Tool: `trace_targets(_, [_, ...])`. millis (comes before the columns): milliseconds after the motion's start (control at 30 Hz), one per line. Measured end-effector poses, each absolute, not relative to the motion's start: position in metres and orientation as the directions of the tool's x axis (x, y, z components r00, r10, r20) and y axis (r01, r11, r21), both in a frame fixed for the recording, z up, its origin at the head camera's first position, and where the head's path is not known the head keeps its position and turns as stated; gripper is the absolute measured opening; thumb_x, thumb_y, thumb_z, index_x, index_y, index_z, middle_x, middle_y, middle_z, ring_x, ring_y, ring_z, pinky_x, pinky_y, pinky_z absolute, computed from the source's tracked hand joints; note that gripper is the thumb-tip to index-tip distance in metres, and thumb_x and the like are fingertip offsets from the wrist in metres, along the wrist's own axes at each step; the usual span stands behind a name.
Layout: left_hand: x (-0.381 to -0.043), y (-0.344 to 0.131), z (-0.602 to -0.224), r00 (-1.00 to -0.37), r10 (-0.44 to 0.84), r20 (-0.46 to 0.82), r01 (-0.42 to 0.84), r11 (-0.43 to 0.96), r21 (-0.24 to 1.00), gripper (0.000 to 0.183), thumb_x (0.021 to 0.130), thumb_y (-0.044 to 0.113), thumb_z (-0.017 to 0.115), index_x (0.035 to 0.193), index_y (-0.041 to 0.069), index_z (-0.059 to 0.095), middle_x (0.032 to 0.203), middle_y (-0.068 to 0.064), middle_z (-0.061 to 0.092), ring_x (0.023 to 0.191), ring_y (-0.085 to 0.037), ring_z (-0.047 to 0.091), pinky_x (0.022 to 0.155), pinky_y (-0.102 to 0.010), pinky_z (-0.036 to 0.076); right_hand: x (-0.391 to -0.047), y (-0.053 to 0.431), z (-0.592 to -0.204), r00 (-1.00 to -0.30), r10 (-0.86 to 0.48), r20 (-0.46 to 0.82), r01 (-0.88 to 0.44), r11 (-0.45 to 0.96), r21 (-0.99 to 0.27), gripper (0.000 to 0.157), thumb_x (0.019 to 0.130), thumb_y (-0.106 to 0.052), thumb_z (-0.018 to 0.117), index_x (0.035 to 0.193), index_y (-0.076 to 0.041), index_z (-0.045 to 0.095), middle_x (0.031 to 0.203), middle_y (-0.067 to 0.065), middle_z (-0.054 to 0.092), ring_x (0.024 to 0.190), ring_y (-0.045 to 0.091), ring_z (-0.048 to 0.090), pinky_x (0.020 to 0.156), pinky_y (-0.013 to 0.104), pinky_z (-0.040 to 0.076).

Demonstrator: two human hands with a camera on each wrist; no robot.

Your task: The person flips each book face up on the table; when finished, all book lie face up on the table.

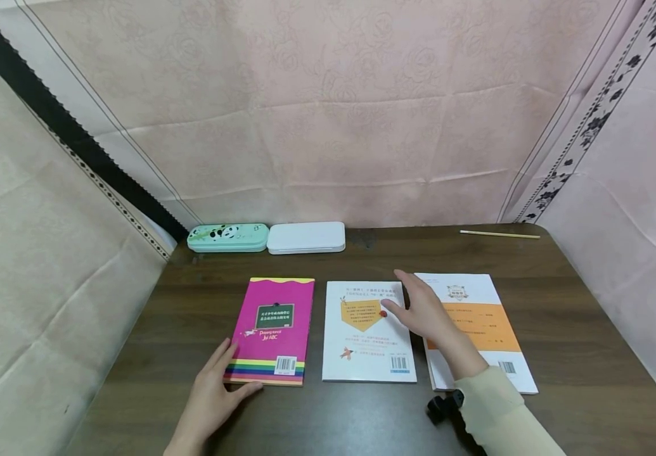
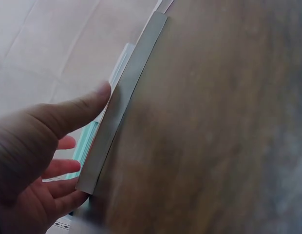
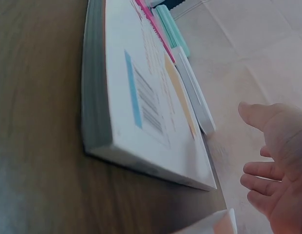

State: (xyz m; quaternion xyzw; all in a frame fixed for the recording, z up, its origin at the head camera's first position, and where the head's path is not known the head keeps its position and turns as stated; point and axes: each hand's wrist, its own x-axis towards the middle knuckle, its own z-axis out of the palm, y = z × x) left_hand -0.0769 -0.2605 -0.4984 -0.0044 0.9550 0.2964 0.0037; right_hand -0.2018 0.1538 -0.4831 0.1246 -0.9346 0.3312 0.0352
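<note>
Three books lie in a row on the table. My left hand (image 1: 209, 391) is at the lower left corner of the pink book (image 1: 299, 316), fingers by its left side and thumb at its bottom edge. In the left wrist view, the thumb (image 2: 87, 109) overlaps the book's thick page edge (image 2: 124, 102). My right hand (image 1: 427, 310) hovers over the gap between the white book (image 1: 370, 358) with a yellow label and the white-and-orange book (image 1: 482, 326). Its fingers are extended and apart, holding nothing; in the right wrist view it shows beyond the white book (image 3: 141, 146).
At the back of the table stand a mint-green panda case (image 1: 227, 238) and a white case (image 1: 307, 239), side by side. A thin pale stick (image 1: 499, 234) lies at the back right. Patterned cloth (image 1: 328, 139) walls in the back and both sides.
</note>
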Motion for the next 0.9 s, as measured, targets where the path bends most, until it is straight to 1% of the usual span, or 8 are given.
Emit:
trace_targets(133, [-0.078,-0.264,-0.501,-1.0,-0.015,-0.002,-0.013,0.823,0.568,0.091,0.079,0.049,0.085,0.145,-0.005,0.051,0.155,-0.028,0.038,0.138,-0.047,0.042,0.107,-0.059,0.042,-0.208,0.147,-0.485,-0.968,-0.219,0.119,-0.244,0.726,-0.643,0.078,0.092,-0.039,0.075,0.154,-0.005,0.04,0.156,0.018,0.042,0.144,0.039,0.037,0.114,0.058,0.034])
trace_targets(233, [-0.078,-0.265,-0.502,-1.0,-0.015,0.003,-0.01,0.823,0.568,0.087,0.078,0.046,0.086,0.14,-0.006,0.055,0.153,-0.028,0.042,0.136,-0.047,0.045,0.107,-0.059,0.043,-0.212,0.141,-0.486,-0.965,-0.235,0.114,-0.251,0.717,-0.65,0.077,0.093,-0.04,0.074,0.153,-0.005,0.041,0.155,0.017,0.043,0.144,0.037,0.038,0.114,0.056,0.035])
trace_targets(467, [-0.078,-0.265,-0.5,-0.999,-0.027,-0.021,-0.034,0.824,0.566,0.088,0.077,0.042,0.089,0.14,-0.008,0.054,0.151,-0.031,0.043,0.134,-0.05,0.045,0.105,-0.061,0.043,-0.223,0.122,-0.486,-0.948,-0.301,0.102,-0.287,0.675,-0.68,0.074,0.093,-0.037,0.074,0.152,-0.005,0.043,0.155,0.017,0.043,0.144,0.037,0.039,0.114,0.055,0.036])
trace_targets(667, [-0.078,-0.264,-0.499,-0.999,-0.031,-0.038,-0.048,0.823,0.566,0.089,0.076,0.041,0.089,0.142,-0.007,0.053,0.151,-0.03,0.042,0.134,-0.05,0.044,0.105,-0.063,0.042,-0.235,0.102,-0.486,-0.932,-0.354,0.077,-0.306,0.656,-0.69,0.073,0.094,-0.039,0.073,0.153,-0.007,0.043,0.155,0.015,0.044,0.143,0.035,0.04,0.114,0.053,0.037])
trace_targets(800, [-0.077,-0.264,-0.499,-0.998,-0.036,-0.056,-0.061,0.821,0.567,0.089,0.077,0.041,0.089,0.143,-0.005,0.053,0.152,-0.028,0.042,0.135,-0.048,0.043,0.106,-0.063,0.041,-0.242,0.09,-0.49,-0.91,-0.402,0.103,-0.365,0.656,-0.661,0.07,0.095,-0.038,0.072,0.15,-0.005,0.046,0.151,0.015,0.048,0.14,0.034,0.044,0.114,0.05,0.039])
trace_targets(900, [-0.077,-0.263,-0.498,-0.999,-0.029,-0.046,-0.05,0.822,0.567,0.088,0.077,0.041,0.088,0.143,-0.005,0.053,0.151,-0.028,0.043,0.135,-0.048,0.043,0.106,-0.063,0.041,-0.247,0.083,-0.493,-0.892,-0.432,0.134,-0.408,0.64,-0.651,0.067,0.095,-0.035,0.072,0.148,-0.002,0.048,0.149,0.015,0.051,0.138,0.033,0.047,0.113,0.049,0.039])
